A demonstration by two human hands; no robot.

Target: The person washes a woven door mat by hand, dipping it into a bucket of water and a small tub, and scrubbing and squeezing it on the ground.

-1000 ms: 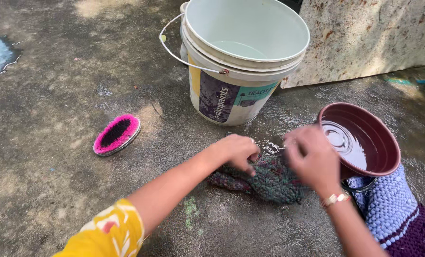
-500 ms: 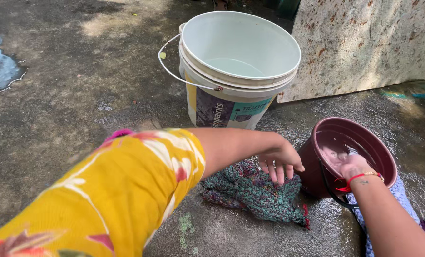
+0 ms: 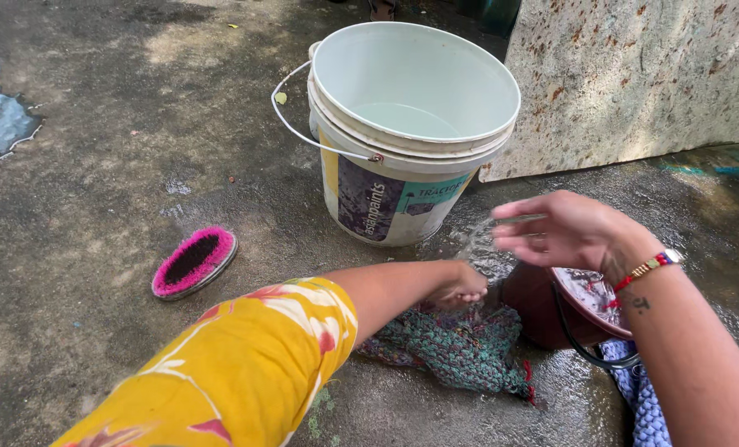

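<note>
Wet concrete floor (image 3: 96,165), white bucket (image 3: 411,124) behind. Left hand (image 3: 460,287) gripping green knitted cloth (image 3: 460,348) lying on floor, fingers clenched. Right hand (image 3: 568,232) hovering released, fingers spread, above maroon basin (image 3: 543,310).

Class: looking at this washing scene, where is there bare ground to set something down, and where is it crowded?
Free: the concrete between the pink scrub brush and the white bucket, and left of the brush. Crowded: around the green knitted cloth, where the left hand, right hand and maroon tub meet.
</note>
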